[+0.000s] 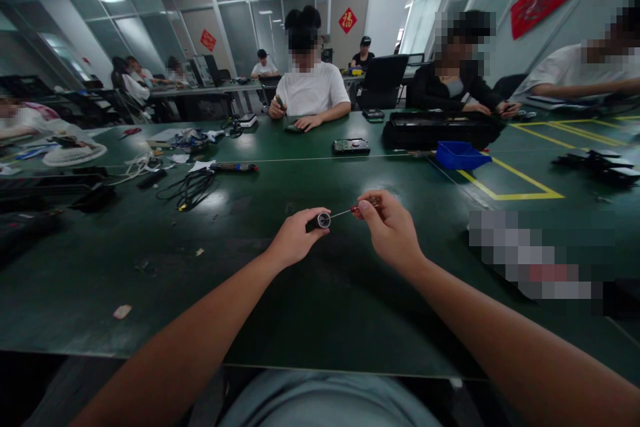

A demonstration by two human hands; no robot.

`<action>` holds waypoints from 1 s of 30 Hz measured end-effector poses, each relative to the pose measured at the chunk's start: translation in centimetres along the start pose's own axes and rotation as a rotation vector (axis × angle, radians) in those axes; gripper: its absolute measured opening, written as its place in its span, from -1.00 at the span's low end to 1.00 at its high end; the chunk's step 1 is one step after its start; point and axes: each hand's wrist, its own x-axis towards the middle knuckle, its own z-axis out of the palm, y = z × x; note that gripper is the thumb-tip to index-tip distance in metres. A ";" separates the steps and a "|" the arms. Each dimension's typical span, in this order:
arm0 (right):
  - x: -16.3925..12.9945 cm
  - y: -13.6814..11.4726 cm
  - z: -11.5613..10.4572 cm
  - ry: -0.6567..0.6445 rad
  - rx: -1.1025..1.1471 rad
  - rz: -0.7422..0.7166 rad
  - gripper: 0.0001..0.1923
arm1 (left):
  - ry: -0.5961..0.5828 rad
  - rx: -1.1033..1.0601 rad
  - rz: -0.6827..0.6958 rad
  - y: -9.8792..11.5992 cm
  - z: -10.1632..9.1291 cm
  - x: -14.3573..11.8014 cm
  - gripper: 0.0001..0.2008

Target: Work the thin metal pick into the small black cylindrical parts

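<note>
Over the middle of the green table, my left hand (296, 235) is closed around a small black cylinder (313, 222) with a silver ring at its round end, which faces me and to the right. My right hand (393, 230) pinches the reddish, see-through handle of a screwdriver (356, 208). Its thin metal shaft points left, and the tip is at the cylinder's ringed end. Whether the tip sits inside or only touches the rim is too small to tell.
A blue bin (461, 155) stands right of centre beside a long black casing (443, 130). A hard drive (351, 145) lies ahead. Black cables (187, 190) and a white fan grille (75, 153) are at left. A co-worker (314, 90) sits opposite.
</note>
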 end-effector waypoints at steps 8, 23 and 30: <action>0.1 -0.7 -0.4 -0.027 -0.158 0.020 -0.73 | 0.006 0.047 0.024 -0.2 -0.2 0.1 -0.61; 0.2 -0.5 -0.4 -0.103 -0.183 0.036 -0.74 | -0.016 0.117 0.035 -0.2 -0.2 0.0 -0.61; 0.2 -0.2 -0.4 -0.159 -0.112 0.033 -0.72 | 0.007 0.106 0.044 -0.3 -0.3 0.0 -0.61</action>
